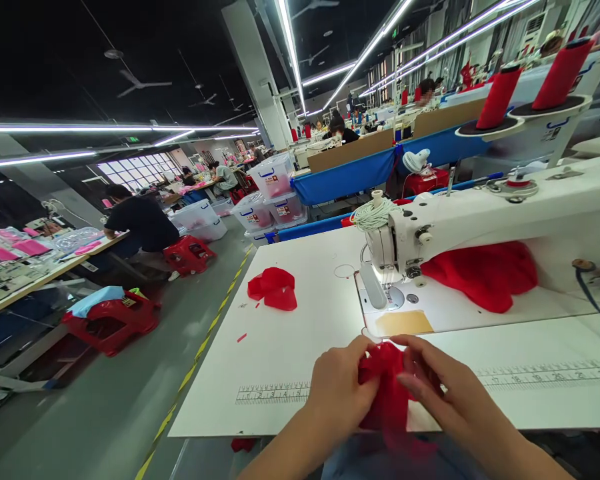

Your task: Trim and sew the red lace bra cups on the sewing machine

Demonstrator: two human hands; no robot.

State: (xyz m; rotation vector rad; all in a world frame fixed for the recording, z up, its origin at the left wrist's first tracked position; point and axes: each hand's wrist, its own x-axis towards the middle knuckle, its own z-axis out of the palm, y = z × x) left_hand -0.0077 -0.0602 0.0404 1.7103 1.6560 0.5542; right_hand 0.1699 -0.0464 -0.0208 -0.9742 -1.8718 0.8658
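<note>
Bunched red fabric (387, 393) hangs between my two hands at the front edge of the white sewing table (275, 353), its lower end falling toward my lap. My left hand (343, 380) has its fingers closed on the left side of the cloth. On the other side, my right hand (445, 383) pinches it between thumb and fingers. Just beyond my hands stands a white sewing machine (405, 247), its needle area lit. More red fabric (485, 273) lies under the machine's arm. A smaller red fabric piece (273, 288) rests on the table to the left.
A printed ruler (273, 393) runs along the table's front. Red thread cones (500, 97) stand at upper right. Clear plastic bins (275, 190) are stacked behind the table. Left of the aisle are a red stool (110, 320) and a seated person (140, 223) in dark clothes.
</note>
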